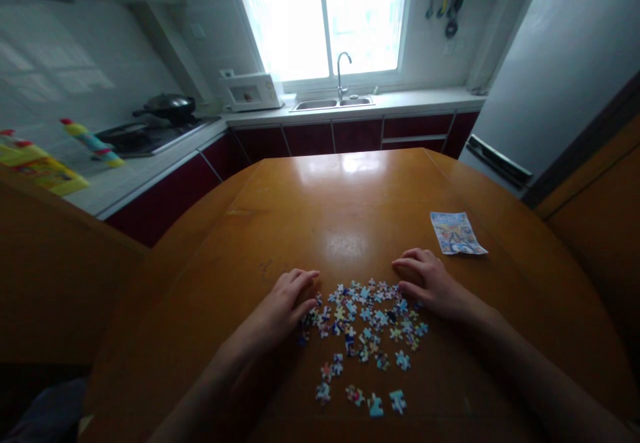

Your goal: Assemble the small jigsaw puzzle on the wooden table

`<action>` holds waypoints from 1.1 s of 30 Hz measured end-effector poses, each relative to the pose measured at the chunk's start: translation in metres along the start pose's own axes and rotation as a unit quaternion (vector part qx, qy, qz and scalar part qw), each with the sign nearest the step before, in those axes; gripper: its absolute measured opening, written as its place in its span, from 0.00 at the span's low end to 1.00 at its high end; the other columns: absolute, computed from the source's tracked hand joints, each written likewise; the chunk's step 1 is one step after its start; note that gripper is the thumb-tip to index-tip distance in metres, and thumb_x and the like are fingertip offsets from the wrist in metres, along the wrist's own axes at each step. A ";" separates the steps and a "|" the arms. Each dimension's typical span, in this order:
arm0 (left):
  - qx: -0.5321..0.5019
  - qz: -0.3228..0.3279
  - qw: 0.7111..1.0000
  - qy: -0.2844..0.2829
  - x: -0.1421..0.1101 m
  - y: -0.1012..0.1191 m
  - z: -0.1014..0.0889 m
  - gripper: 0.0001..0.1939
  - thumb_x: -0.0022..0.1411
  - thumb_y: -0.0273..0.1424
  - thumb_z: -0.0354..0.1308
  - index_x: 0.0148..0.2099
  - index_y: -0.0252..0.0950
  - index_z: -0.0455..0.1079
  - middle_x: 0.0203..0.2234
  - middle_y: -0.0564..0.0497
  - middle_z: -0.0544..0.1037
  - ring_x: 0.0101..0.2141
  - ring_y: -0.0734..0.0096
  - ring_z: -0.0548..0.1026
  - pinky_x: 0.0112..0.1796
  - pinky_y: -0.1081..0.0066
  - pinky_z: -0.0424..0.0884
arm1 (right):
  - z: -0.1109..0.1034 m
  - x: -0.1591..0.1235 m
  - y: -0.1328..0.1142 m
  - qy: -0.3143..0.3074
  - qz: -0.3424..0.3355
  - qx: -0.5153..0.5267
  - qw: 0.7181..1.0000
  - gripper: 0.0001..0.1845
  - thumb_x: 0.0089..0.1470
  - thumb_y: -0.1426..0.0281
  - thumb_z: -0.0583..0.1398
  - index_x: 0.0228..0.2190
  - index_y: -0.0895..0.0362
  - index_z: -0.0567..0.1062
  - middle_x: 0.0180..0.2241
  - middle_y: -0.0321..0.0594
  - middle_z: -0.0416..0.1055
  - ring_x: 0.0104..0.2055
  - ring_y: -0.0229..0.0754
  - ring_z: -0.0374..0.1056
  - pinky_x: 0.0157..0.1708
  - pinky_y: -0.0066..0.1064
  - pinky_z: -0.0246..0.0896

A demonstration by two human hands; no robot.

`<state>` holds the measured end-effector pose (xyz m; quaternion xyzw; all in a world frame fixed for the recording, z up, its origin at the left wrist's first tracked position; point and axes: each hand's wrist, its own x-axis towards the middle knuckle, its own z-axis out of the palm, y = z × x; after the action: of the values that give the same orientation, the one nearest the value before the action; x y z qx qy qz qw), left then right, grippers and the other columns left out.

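A loose heap of small jigsaw puzzle pieces lies on the wooden table between my two hands. Blue, yellow and dark patterns show on many of them, and several sit apart nearer to me. My left hand rests at the heap's left edge, thumb and fingers apart, with nothing seen in it. At the upper right edge of the heap is my right hand, its fingers loosely stretched and also holding nothing visible. Both hands partly cover pieces beneath them.
A colourful printed sheet lies beyond my right hand. Behind the table a counter carries a sink, a microwave and, to the left, a stove with a wok. A fridge stands at the right.
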<state>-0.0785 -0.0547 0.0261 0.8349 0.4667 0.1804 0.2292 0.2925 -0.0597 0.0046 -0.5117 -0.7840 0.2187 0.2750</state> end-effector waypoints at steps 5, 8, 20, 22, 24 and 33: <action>-0.008 0.008 0.999 -0.039 0.014 -0.005 -0.006 0.17 0.68 0.34 0.55 0.58 0.42 0.69 0.47 0.45 0.74 0.48 0.59 0.72 0.52 0.58 0.70 | -0.007 -0.005 -0.001 -0.039 -0.008 -0.013 0.999 0.25 0.50 0.58 0.68 0.51 0.47 0.77 0.53 0.47 0.69 0.55 0.58 0.63 0.56 0.54 0.61; -0.023 0.002 0.999 -0.033 0.024 -0.009 -0.005 0.16 0.69 0.34 0.53 0.56 0.40 0.69 0.43 0.45 0.75 0.44 0.62 0.74 0.50 0.59 0.71 | -0.008 -0.003 0.006 -0.047 -0.008 0.003 0.999 0.25 0.50 0.61 0.69 0.50 0.49 0.77 0.54 0.46 0.68 0.56 0.56 0.63 0.57 0.53 0.61; -0.044 0.044 0.995 -0.076 0.010 -0.011 -0.012 0.17 0.69 0.35 0.56 0.58 0.41 0.68 0.45 0.46 0.73 0.43 0.64 0.72 0.46 0.63 0.71 | -0.015 0.008 0.024 -0.012 0.016 0.087 0.996 0.12 0.59 0.65 0.59 0.41 0.54 0.79 0.45 0.48 0.74 0.49 0.51 0.69 0.54 0.46 0.64; -0.046 0.043 0.994 -0.091 0.009 -0.009 -0.015 0.16 0.69 0.37 0.56 0.57 0.41 0.68 0.43 0.47 0.72 0.40 0.66 0.72 0.43 0.65 0.71 | -0.016 0.010 0.026 -0.003 0.037 0.105 0.994 0.13 0.62 0.65 0.56 0.39 0.54 0.79 0.43 0.47 0.75 0.47 0.50 0.70 0.52 0.46 0.65; -0.047 0.048 0.992 -0.103 0.009 -0.006 -0.016 0.17 0.69 0.38 0.56 0.57 0.40 0.68 0.42 0.47 0.72 0.40 0.66 0.72 0.44 0.65 0.71 | -0.016 0.012 0.027 0.004 0.045 0.114 0.992 0.12 0.62 0.67 0.56 0.38 0.54 0.79 0.42 0.47 0.75 0.46 0.49 0.71 0.50 0.45 0.65; -0.011 0.061 0.989 -0.138 0.006 0.008 -0.020 0.26 0.62 0.36 0.64 0.61 0.44 0.65 0.51 0.46 0.69 0.51 0.59 0.69 0.54 0.58 0.68 | -0.010 0.014 0.028 0.018 0.037 0.102 0.994 0.11 0.60 0.69 0.56 0.35 0.55 0.80 0.40 0.46 0.75 0.44 0.47 0.71 0.49 0.42 0.65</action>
<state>-0.0804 -0.0490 0.0479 0.8759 0.3771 0.0824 0.2895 0.3138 -0.0354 -0.0025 -0.5137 -0.7331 0.2979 0.3315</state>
